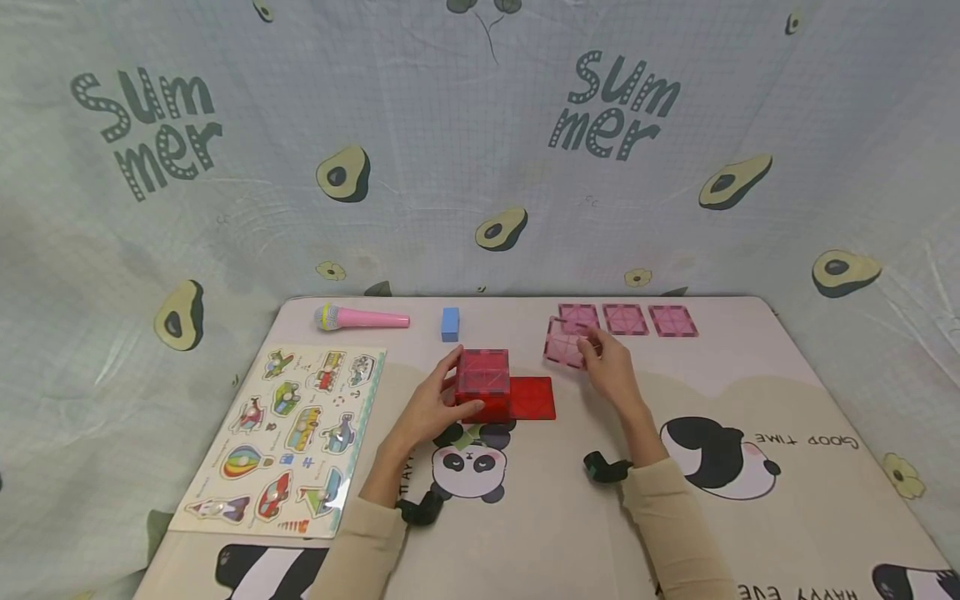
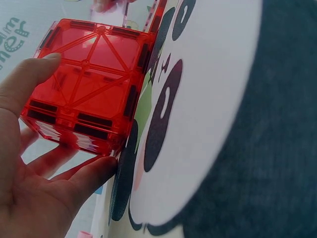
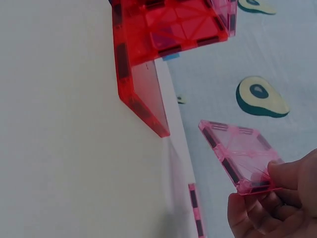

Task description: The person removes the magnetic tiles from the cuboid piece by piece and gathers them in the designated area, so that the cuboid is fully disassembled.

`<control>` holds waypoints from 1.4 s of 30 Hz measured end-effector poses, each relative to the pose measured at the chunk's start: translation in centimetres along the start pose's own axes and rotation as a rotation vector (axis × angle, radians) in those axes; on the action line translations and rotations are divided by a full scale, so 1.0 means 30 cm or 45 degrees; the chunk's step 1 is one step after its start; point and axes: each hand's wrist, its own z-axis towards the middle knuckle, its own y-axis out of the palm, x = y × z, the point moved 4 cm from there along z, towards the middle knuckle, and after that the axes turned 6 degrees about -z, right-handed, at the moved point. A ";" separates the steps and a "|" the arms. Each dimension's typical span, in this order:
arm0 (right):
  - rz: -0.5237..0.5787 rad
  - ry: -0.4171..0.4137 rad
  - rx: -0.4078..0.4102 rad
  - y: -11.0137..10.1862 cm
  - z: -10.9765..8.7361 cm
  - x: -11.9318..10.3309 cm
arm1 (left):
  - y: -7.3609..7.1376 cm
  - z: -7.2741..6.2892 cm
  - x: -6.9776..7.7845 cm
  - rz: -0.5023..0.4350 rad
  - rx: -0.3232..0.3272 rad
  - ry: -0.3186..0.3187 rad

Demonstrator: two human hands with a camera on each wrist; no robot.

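- One wide pale cloth point(image 1: 420, 100), printed with avocados, flowers and the word "Summer," rises behind and on both sides of the workspace.
- Light tabletop point(image 1: 555, 517), decorated with black-and-white pandas, stretches across the scene, its "Good Time" lettering upside down to the wearer.
- Puzzle board point(image 1: 274, 443) lies flat at the table's left, bearing vehicle shapes that include a hot-air balloon, a rocket, a sailboat and a helicopter; whether the shapes lift out cannot be told.
- Two hands reach in from beige sleeves: the left hand point(image 1: 431, 408) curls partly closed, thumb on the near face; the right hand point(image 1: 613, 367) pinches thumb to fingers.
- See-through box point(image 1: 483, 387), red-sided with a pinkish top, sits upright near mid-table in the left hand's grip; its contents cannot be made out.
- Pink toy microphone point(image 1: 371, 318), with a yellow-and-grey head, lies at the back left, beyond the board.
- Red tile point(image 1: 533, 398) lies flat at the box's right side, touching its base.
- Pink tile point(image 1: 562, 343) is held tilted above the table by the right hand, gripped near one corner.
- Three pink squares point(image 1: 626, 320) line the back edge.
- Blue block point(image 1: 450, 325) rests behind the box.
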 end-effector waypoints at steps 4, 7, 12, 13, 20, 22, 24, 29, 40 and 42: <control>-0.008 0.051 0.030 -0.016 0.004 0.021 | 0.000 0.001 -0.001 0.002 -0.003 0.000; -0.007 0.082 0.054 -0.029 0.003 0.035 | -0.001 0.002 -0.001 0.003 -0.003 -0.001; -0.033 0.105 0.122 -0.046 0.002 0.055 | -0.001 0.001 -0.002 0.004 -0.005 -0.003; -0.038 0.112 0.134 -0.049 0.003 0.060 | -0.001 0.001 -0.003 0.005 -0.005 -0.003; -0.026 0.171 0.130 -0.061 0.004 0.093 | -0.001 0.001 -0.005 -0.006 -0.006 -0.005; -0.039 0.183 0.110 -0.062 0.004 0.101 | -0.001 0.001 -0.004 -0.007 -0.005 -0.007; -0.056 0.194 0.088 -0.061 0.004 0.109 | 0.000 0.001 -0.005 -0.008 -0.005 -0.010; -0.109 0.208 0.056 -0.057 0.008 0.125 | 0.000 0.001 -0.004 0.000 -0.002 -0.021; -0.172 0.222 -0.109 -0.039 0.004 0.142 | 0.000 0.000 -0.001 0.015 -0.003 -0.029; -0.190 0.215 -0.137 -0.036 0.003 0.142 | 0.000 -0.001 0.002 0.017 -0.003 -0.030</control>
